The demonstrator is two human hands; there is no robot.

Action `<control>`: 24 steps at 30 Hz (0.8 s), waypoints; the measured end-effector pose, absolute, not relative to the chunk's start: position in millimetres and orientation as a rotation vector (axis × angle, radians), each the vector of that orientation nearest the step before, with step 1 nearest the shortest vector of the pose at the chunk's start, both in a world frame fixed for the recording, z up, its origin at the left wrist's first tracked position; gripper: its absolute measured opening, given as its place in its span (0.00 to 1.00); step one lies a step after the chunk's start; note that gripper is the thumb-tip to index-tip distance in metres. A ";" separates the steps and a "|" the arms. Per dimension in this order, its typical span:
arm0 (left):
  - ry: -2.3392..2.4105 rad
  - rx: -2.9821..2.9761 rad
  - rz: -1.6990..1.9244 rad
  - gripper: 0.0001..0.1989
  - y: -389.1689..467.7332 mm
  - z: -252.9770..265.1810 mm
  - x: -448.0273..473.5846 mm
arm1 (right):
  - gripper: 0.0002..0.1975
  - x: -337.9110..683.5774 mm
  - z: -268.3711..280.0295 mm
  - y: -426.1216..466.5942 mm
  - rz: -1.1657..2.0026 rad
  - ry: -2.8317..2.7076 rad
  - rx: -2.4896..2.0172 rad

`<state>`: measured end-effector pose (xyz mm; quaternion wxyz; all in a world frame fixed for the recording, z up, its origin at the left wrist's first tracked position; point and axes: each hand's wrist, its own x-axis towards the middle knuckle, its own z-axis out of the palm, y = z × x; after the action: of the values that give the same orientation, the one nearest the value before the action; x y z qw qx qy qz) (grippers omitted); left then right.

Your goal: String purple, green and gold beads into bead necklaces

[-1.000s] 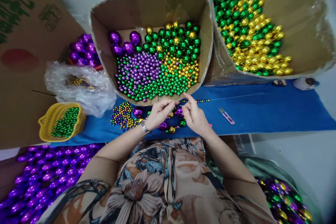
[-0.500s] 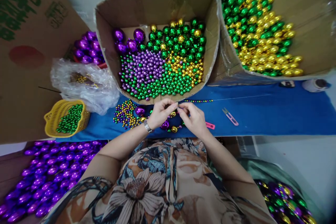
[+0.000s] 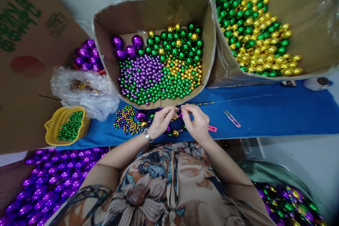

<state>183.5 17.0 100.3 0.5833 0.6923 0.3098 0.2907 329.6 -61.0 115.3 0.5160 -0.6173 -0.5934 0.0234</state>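
Note:
My left hand (image 3: 162, 122), with a metal-banded watch (image 3: 147, 135) at the wrist, is closed in a pinch at the near rim of the middle box. Just right of it, my right hand (image 3: 196, 123) pinches too. A thin string of small purple, green and gold beads (image 3: 202, 103) runs out to the right from the fingertips; the exact bit between them is too small to see. Under and between my hands lie larger beads, among them a gold one (image 3: 175, 133), partly hidden. A big purple bead (image 3: 140, 115) and a heap of small mixed beads (image 3: 126, 118) lie to the left.
Ahead stands a cardboard box (image 3: 156, 7) of sorted beads; another box (image 3: 312, 17) holds green and gold ones. Pink thread snips (image 3: 232, 118) and a pink tag (image 3: 212, 128) lie on the blue cloth (image 3: 265, 116). At left are a yellow basket (image 3: 51, 132) and a plastic bag (image 3: 103, 102).
My fingertips have drawn slightly apart, the left hand shifting a little left. The whole view has tilted slightly. The bead string lies much as before.

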 end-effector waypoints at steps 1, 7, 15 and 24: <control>0.719 1.647 0.690 0.16 15.9 99.9 183.5 | 0.06 328.8 115.0 -60.9 0.055 -1.423 -1.478; 0.707 1.834 0.771 0.13 13.9 96.0 183.3 | 0.05 327.0 114.9 -62.1 0.064 -1.416 -1.500; 0.748 1.886 0.780 0.13 13.1 89.9 182.2 | 0.05 327.1 117.2 -63.3 0.080 -1.444 -1.519; 0.763 1.920 0.784 0.13 12.9 89.6 182.2 | 0.05 328.3 116.6 -62.9 0.059 -1.467 -1.505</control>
<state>182.2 12.9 89.6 0.4492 0.7763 0.3084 0.3169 328.3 -62.9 116.6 0.4964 -0.6215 -0.6056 0.0242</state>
